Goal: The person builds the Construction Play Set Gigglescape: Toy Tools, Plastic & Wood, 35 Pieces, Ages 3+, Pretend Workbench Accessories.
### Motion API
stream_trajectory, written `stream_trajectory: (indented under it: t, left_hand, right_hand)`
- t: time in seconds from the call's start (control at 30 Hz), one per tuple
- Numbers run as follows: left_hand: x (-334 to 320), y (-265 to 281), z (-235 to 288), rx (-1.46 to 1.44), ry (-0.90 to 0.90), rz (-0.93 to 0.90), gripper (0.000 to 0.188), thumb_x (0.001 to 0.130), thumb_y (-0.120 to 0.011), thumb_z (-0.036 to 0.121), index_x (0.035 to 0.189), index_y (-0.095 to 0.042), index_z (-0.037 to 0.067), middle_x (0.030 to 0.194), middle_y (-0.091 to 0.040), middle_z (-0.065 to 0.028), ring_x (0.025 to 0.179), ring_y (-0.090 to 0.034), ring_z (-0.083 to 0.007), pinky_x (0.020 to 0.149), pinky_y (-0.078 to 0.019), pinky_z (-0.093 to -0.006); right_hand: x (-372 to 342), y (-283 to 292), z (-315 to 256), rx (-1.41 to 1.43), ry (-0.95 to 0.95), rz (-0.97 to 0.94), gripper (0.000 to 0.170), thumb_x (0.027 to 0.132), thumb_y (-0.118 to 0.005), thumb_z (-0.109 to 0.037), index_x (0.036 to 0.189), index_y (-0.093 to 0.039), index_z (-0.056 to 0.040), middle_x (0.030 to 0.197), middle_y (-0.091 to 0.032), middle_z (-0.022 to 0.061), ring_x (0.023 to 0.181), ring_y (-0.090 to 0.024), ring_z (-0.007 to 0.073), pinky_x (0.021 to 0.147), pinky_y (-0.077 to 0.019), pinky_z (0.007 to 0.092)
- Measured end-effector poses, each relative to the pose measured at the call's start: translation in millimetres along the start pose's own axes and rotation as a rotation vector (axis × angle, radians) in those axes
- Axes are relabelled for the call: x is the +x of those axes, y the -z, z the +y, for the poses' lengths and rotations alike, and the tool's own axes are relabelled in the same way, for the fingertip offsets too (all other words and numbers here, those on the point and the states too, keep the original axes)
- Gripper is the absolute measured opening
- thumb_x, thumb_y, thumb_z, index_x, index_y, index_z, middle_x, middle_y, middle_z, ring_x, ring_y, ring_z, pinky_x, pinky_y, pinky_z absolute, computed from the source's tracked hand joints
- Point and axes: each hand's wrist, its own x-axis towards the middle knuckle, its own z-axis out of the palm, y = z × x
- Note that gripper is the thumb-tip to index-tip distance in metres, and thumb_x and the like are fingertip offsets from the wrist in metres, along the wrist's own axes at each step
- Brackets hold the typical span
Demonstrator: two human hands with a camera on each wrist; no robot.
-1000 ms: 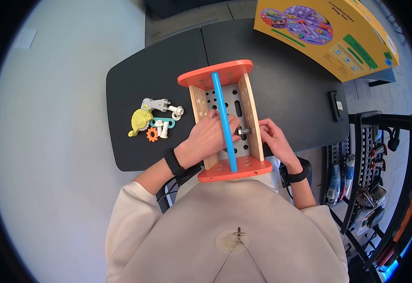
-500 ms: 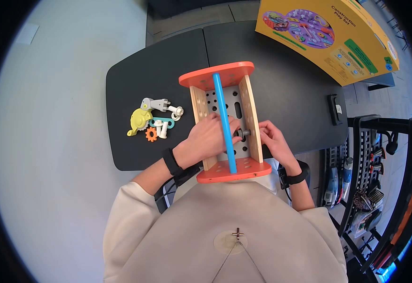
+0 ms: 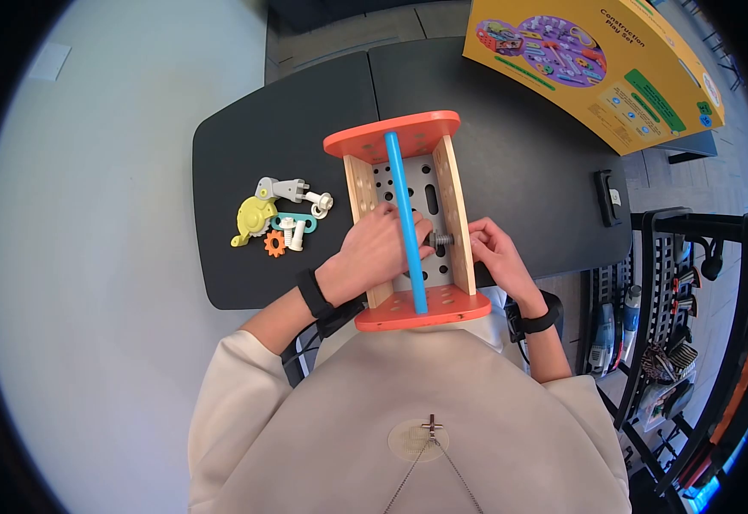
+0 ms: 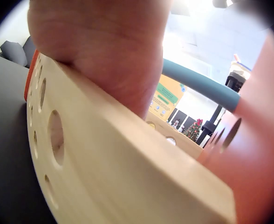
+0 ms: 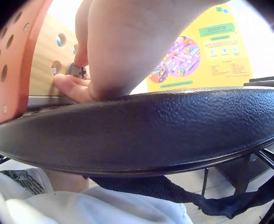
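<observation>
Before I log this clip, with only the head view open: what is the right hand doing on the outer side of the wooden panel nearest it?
Observer: In the right wrist view, the right hand has its fingers around a grey piece, perhaps a nut, at the outer face of the right wooden panel.
Reviewer: And the left hand: is it clear of the other panel?
Observer: It doesn't look clear. In the left wrist view, the heel of the left hand appears to rest on the top edge of the left wooden panel.
Reviewer: Is that panel's outer face solid?
Observer: No, it has several holes, differing in size.
</observation>
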Motion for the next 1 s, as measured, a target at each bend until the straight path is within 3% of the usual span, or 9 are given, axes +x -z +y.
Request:
stream_trajectory:
  t: [0.1,0.47,0.67,1.0]
  left_hand:
    - [0,-5,-2,-0.019,-0.026,0.071,0.031,0.096,-0.073,0.038,0.107,-0.071,0.009,0.097,-0.072,-0.0038,0.101,-0.069,-0.0244,0.093,-0.0541,-0.0410]
    - [2,3,-1,-0.067,0.000,-0.022,0.030,0.103,-0.065,0.036,0.108,-0.073,0.007,0.101,-0.074,-0.0055,0.101,-0.071,-0.0272,0.092,-0.0567,-0.0419]
    - [2,7,0,-0.164,0.020,0.042,0.031,0.099,-0.069,0.039,0.104,-0.069,0.009,0.099,-0.072,-0.0062,0.097,-0.070,-0.0299,0.085,-0.0569,-0.0436]
    - [0,4,0,-0.112,-0.022,0.056,0.029,0.097,-0.072,0.036,0.100,-0.068,0.007,0.094,-0.072,-0.0067,0.097,-0.069,-0.0297,0.086,-0.0559,-0.0447]
  right_hand:
    - [0,-1,-2,0.008,0.007,-0.005,0.021,0.111,-0.058,-0.011,0.129,-0.057,-0.0003,0.099,-0.067,0.0014,0.089,-0.064,0.0074,0.080,-0.0541,0.0249]
    - [0,-2,-3,-0.023,0.010,0.003,0.025,0.110,-0.059,-0.010,0.132,-0.057,0.0003,0.101,-0.067,0.0024,0.090,-0.064,0.0078,0.081,-0.0547,0.0251]
    - [1,0,0,-0.007,0.006,0.005,0.023,0.110,-0.059,-0.010,0.130,-0.058,-0.0002,0.101,-0.067,0.0025,0.089,-0.065,0.0075,0.080,-0.0550,0.0246]
    - [1,0,0,0.003,0.006,0.003,0.022,0.110,-0.059,-0.011,0.129,-0.059,-0.0001,0.102,-0.069,0.0030,0.090,-0.065,0.0074,0.081,-0.0551,0.0246]
